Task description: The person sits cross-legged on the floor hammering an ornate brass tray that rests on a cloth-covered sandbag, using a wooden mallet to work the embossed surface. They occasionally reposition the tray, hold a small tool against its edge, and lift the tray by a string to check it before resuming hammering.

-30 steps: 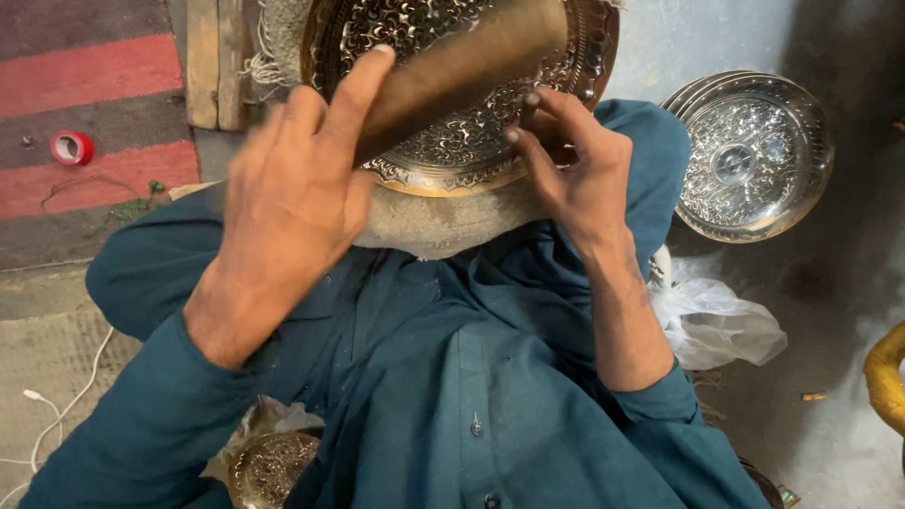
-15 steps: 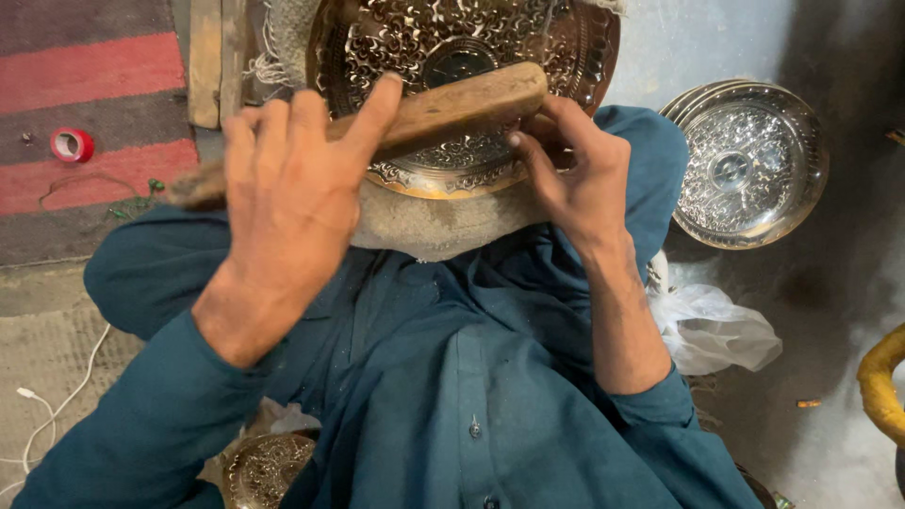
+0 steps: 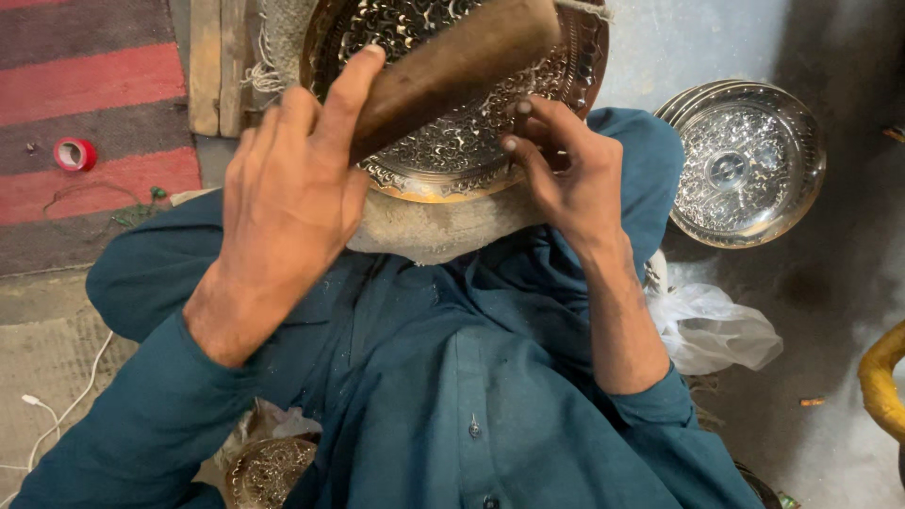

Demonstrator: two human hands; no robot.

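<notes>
— Grey concrete floor, striped red rug at nine o'clock. Where is the work?

— On my lap, twelve o'clock: embossed brass tray (image 3: 443,160) on burlap. My left hand (image 3: 283,203) clasps the smooth wooden mallet (image 3: 452,66); my right hand (image 3: 566,179) pinches something hidden. Best struck squarely, tray steadied.

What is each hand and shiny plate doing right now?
Left hand: gripping the brown wooden mallet.
Brown wooden mallet: raised, tilted over the plate.
Right hand: fingers resting on the engraved round brass plate.
Engraved round brass plate: propped on a pad in the lap.
Stacked silver plates: lying flat on the floor.
</notes>
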